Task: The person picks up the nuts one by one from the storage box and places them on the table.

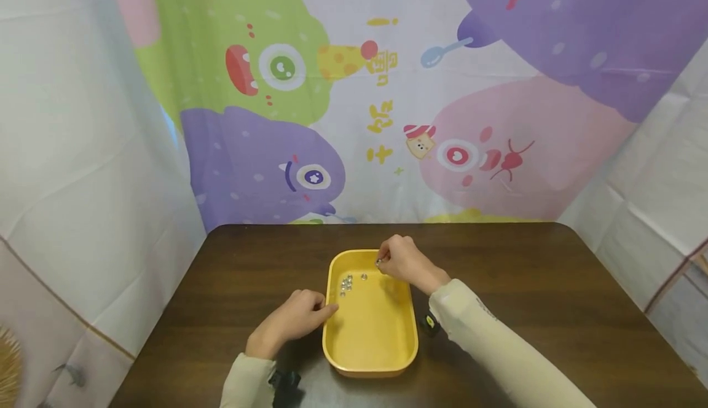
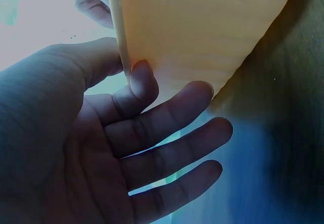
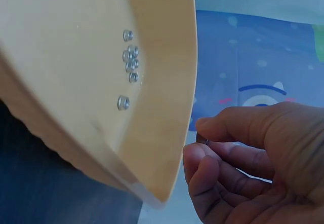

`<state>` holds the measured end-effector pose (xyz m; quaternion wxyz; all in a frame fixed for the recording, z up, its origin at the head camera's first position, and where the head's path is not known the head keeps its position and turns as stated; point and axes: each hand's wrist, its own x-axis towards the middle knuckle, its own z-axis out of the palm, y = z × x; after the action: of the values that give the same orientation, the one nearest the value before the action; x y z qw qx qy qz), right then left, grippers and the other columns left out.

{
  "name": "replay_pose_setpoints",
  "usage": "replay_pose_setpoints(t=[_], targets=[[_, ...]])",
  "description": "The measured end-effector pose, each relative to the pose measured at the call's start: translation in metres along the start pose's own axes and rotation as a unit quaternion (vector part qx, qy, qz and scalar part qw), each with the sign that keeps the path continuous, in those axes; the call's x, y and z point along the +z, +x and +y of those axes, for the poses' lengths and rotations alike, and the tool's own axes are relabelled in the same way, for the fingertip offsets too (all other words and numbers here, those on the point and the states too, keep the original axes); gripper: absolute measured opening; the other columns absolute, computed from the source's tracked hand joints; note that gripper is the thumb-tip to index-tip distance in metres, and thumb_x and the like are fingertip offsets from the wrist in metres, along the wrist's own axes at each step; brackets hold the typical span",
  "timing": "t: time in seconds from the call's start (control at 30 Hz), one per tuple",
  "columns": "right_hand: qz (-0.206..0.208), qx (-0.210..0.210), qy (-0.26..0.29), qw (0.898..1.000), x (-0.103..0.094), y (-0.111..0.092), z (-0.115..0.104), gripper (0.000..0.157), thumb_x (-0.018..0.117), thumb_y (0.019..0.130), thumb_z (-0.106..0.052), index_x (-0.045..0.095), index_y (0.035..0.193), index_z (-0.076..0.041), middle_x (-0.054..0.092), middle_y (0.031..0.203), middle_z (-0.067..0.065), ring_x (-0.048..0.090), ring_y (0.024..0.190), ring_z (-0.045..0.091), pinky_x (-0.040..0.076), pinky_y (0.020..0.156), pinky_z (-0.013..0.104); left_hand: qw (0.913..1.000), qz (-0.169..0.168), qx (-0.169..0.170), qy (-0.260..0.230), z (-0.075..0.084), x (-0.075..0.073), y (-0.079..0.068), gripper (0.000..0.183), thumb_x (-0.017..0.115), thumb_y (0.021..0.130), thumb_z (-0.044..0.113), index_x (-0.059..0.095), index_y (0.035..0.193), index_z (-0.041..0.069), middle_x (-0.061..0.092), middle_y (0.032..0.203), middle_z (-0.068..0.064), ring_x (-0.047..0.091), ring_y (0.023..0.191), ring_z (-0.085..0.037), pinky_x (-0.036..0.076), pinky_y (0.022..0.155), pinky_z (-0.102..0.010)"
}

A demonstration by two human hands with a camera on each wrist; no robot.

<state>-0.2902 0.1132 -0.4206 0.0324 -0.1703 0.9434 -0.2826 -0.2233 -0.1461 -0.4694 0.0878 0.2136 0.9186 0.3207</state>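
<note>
A yellow tray (image 1: 372, 340) stands on the table with several small silvery metal nuts (image 1: 346, 284) on its floor near the far left. In the right wrist view most of these nuts (image 3: 131, 64) cluster together, and a single nut (image 3: 123, 103) lies apart. My right hand (image 1: 406, 263), above the tray's far right corner, pinches a nut (image 1: 378, 262) between thumb and fingertips; the fingers hide most of it. My left hand (image 1: 298, 319) grips the tray's left rim, thumb over the edge and index finger (image 2: 144, 82) against the outer wall, the other fingers loosely extended.
The dark brown wooden table (image 1: 249, 254) surrounds the tray. Behind its far edge hangs a cloth (image 1: 387, 199) printed with cartoon monsters. Whitish fabric (image 1: 83, 150) hangs at the left side. A dark wrist device (image 1: 429, 322) is partly visible under the right sleeve.
</note>
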Motion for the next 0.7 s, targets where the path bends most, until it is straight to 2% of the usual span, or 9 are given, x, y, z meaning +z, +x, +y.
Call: replay_pose_setpoints(t=[0.1, 0.37, 0.7], targets=[[0.009, -0.001, -0.008, 1.0, -0.004, 0.0, 0.004, 0.01, 0.074, 0.09, -0.008, 0.08, 0.098, -0.006, 0.076, 0.092, 0.005, 0.065, 0.075, 0.014, 0.057, 0.072, 0.031, 1.0, -0.006, -0.004, -0.005, 0.001, -0.001, 0.001, 0.041, 0.057, 0.106, 0.034, 0.057, 0.07, 0.014, 0.046, 0.061, 0.008, 0.041, 0.053, -0.007, 0.035, 0.053, -0.023], [0.023, 0.005, -0.012, 1.0, -0.014, -0.004, 0.015, 0.009, 0.072, 0.089, -0.008, 0.079, 0.094, -0.006, 0.075, 0.088, 0.005, 0.065, 0.074, 0.015, 0.056, 0.072, 0.031, 0.9997, -0.015, -0.018, -0.01, 0.002, -0.004, 0.002, 0.034, 0.048, 0.108, 0.021, 0.062, 0.079, 0.012, 0.051, 0.067, 0.004, 0.048, 0.061, -0.012, 0.041, 0.059, -0.029], [0.021, 0.015, -0.005, 1.0, -0.025, -0.011, 0.029, 0.004, 0.071, 0.09, -0.008, 0.075, 0.09, -0.006, 0.072, 0.084, 0.004, 0.064, 0.07, 0.015, 0.055, 0.069, 0.032, 0.9994, -0.021, -0.026, -0.012, 0.001, -0.005, 0.0, 0.035, 0.051, 0.108, 0.028, 0.06, 0.078, 0.013, 0.052, 0.067, 0.003, 0.047, 0.059, -0.012, 0.04, 0.057, -0.029]])
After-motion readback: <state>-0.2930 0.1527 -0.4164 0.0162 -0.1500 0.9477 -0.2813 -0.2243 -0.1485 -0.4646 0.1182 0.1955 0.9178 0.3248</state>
